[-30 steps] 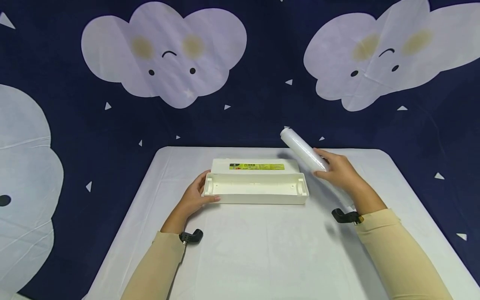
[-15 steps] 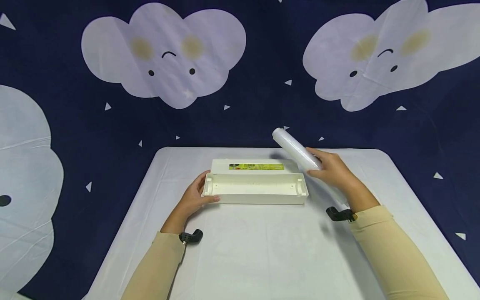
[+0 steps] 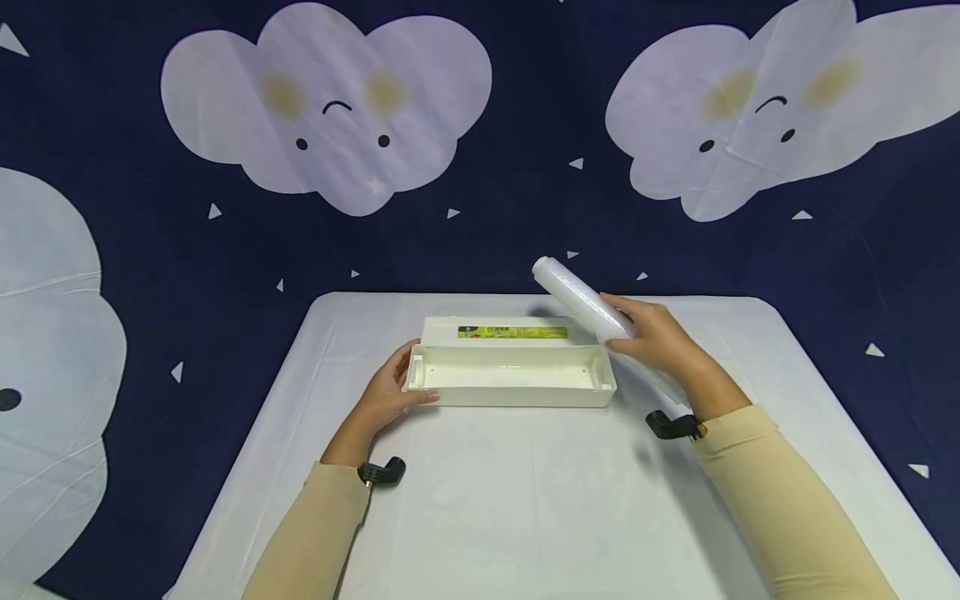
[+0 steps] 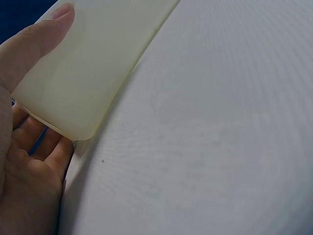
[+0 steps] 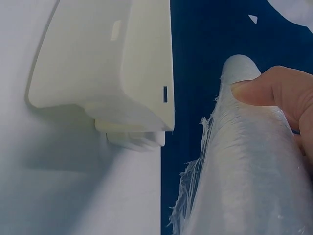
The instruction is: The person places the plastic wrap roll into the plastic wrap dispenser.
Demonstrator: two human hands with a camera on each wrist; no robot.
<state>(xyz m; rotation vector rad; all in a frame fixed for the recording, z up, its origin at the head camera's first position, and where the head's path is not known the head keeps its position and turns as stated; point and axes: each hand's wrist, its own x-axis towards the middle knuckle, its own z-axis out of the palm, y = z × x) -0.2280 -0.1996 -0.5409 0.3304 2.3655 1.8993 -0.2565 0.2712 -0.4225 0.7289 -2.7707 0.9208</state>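
A long cream box (image 3: 510, 397) lies with its lid (image 3: 442, 330) folded back behind it, and its trough holds nothing. My left hand (image 3: 382, 400) grips the box's left end, thumb along the front wall (image 4: 83, 73), fingers behind the end. In my right hand (image 3: 660, 342) is a tilted roll of clear film (image 3: 577, 296), held above the table just right of the box. The right wrist view shows my thumb pressed on the roll (image 5: 244, 156), with a ragged film edge hanging at its left side, apart from the box (image 5: 98, 58).
A white cloth covers the table (image 3: 480, 500). Behind its back edge hangs a dark blue backdrop (image 3: 525, 233) with printed clouds and small triangles. A yellow-green label (image 3: 512, 332) is on the lid.
My right hand has carried the roll leftward, closer to the box's right end. The left hand and the box have stayed in place.
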